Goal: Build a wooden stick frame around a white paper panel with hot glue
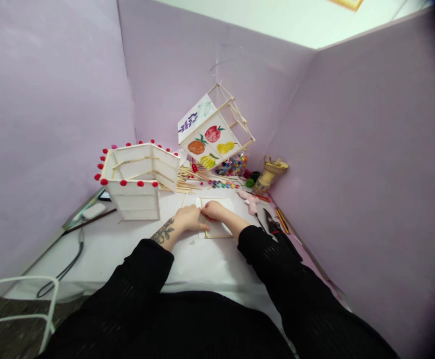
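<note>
A small rectangular frame of thin wooden sticks (221,237) lies flat on a white sheet in front of me. My left hand (188,218) rests over the frame's left side, its thumb stretched along the paper and its fingers bent against the left stick. From the right, my right hand (215,210) reaches over the frame, fingers curled and pinching at that same stick close to my left fingers. The fingertips are partly hidden, as is a red patch under my right hand.
Left stands a white-panelled stick lantern (138,207) edged with red pompoms. Above the table hangs another lantern (198,132) painted with fruit. Loose sticks (185,185), beads (223,184), a pink glue gun (251,201), pruning shears (273,225) and pencils (283,221) lie around.
</note>
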`<action>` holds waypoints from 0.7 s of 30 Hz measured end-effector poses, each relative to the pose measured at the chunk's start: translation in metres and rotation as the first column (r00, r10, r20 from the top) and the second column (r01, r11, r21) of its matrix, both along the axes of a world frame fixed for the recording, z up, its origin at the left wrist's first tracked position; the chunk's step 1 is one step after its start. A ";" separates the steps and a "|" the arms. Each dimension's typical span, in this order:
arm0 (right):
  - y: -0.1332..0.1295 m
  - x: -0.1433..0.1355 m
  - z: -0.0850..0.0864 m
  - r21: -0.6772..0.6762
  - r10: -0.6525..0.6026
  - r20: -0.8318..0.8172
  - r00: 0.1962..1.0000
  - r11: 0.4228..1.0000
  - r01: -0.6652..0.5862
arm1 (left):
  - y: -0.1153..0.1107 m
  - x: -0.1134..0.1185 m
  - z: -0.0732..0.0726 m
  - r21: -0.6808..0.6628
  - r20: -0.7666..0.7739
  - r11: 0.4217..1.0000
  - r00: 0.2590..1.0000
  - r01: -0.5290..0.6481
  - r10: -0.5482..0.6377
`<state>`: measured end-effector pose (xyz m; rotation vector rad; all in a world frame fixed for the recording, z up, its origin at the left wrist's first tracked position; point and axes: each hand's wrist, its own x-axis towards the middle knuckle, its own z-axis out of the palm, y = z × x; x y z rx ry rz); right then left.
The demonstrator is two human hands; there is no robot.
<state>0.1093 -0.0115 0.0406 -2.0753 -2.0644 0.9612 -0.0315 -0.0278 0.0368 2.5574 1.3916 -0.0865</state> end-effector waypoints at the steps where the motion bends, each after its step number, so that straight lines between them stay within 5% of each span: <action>1: -0.001 0.001 0.001 0.012 0.005 -0.009 1.000 1.000 -0.005 | 0.000 0.000 0.000 0.001 -0.002 1.000 1.000 -0.002 0.002; 7: -0.028 0.017 0.000 0.132 0.031 -0.079 0.996 0.991 -0.021 | -0.001 0.000 0.001 -0.012 -0.019 1.000 1.000 -0.006 0.005; 12: -0.072 0.027 -0.023 0.325 0.107 -0.342 0.933 0.946 0.010 | 0.000 0.001 0.001 -0.012 -0.045 1.000 0.999 -0.005 0.005; 16: -0.090 0.028 -0.041 0.340 0.083 -0.479 0.874 0.935 0.098 | -0.001 0.001 0.003 -0.022 -0.048 1.000 0.999 -0.001 0.000; 21: -0.095 0.028 -0.045 0.352 0.148 -0.509 0.848 0.935 0.048 | -0.001 0.001 0.006 -0.016 -0.046 1.000 0.999 0.014 -0.015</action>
